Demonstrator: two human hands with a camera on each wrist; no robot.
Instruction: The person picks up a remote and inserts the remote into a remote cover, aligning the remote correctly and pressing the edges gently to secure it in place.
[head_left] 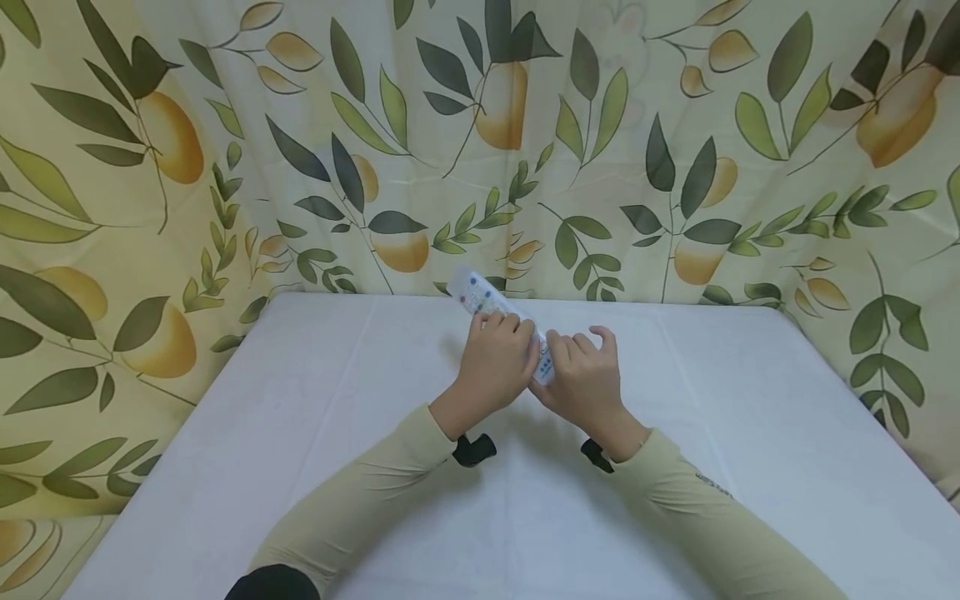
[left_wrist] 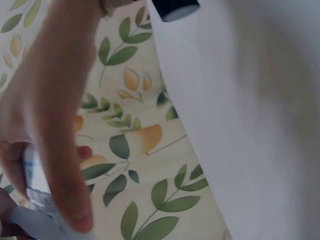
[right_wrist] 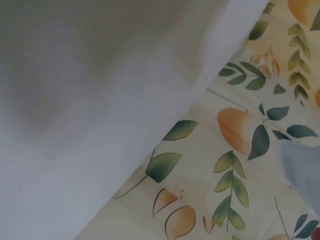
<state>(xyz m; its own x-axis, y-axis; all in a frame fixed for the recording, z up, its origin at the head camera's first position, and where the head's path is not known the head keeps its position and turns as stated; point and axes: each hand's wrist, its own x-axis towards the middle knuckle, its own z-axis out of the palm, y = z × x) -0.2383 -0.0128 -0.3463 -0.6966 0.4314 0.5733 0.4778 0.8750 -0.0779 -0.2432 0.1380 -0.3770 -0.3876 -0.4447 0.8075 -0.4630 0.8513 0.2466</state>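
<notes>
A slim, long white object with small blue and dark markings (head_left: 480, 290) is held above the table in the head view, slanting from upper left to lower right. Its far end looks translucent; its exact kind is unclear. My left hand (head_left: 497, 354) grips it around the middle. At its near end, my right hand (head_left: 585, 379) pinches it, one finger raised. The left wrist view shows the left hand (left_wrist: 55, 120) with thumb and fingers about the object's white, blue-printed surface (left_wrist: 37, 172). Only a pale, filmy part (right_wrist: 302, 170) shows at the right wrist view's edge.
A white-covered table (head_left: 360, 517) spreads beneath both arms. Behind it hangs a curtain (head_left: 465, 208) patterned with leaves and orange fruit. Black straps (head_left: 474, 451) sit at the wrists over the light sleeves. A dark rounded thing (head_left: 273, 583) shows at the bottom edge.
</notes>
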